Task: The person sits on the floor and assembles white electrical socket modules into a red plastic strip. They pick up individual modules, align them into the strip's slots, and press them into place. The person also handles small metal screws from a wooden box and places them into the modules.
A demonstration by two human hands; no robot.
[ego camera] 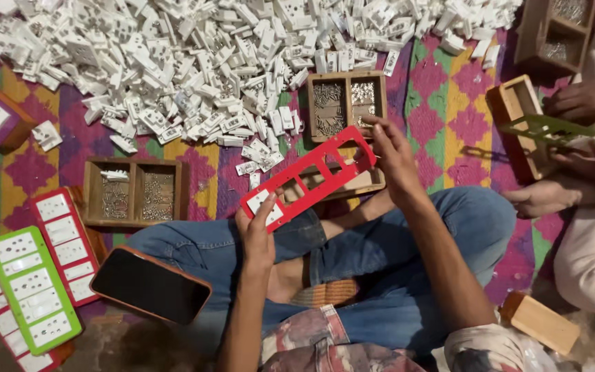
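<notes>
The person sits cross-legged on a patterned mat [449, 103], holding a red plastic frame [309, 178] tilted above the lap. The left hand [257, 234] grips the frame's lower end, thumb pressed flat on a white insert [265, 207] seated in the lowest slot, the other fingers curled behind. The right hand [392, 157] pinches the upper end, fingers closed narrowly over the top edge; whether it also holds a small part there, I cannot tell. The frame's other slots look open.

Just behind the frame sits a wooden tray [347, 103] with compartments of small metal screws and contacts. Beyond it spreads a large heap of white plastic switch and socket parts [194, 62]. To the left, a second wooden tray [136, 193] holds more metal bits. Nearer the left knee lies a dark phone [149, 286] in an orange case, screen up. Beside it are filled frames: a green one [32, 289] and a red one [65, 244], each loaded with white inserts.

At the right edge, another person's hands [587, 103] work on a green frame [552, 131] over a wooden box [518, 131]. A plain wooden block [540, 320] rests near the right knee.
</notes>
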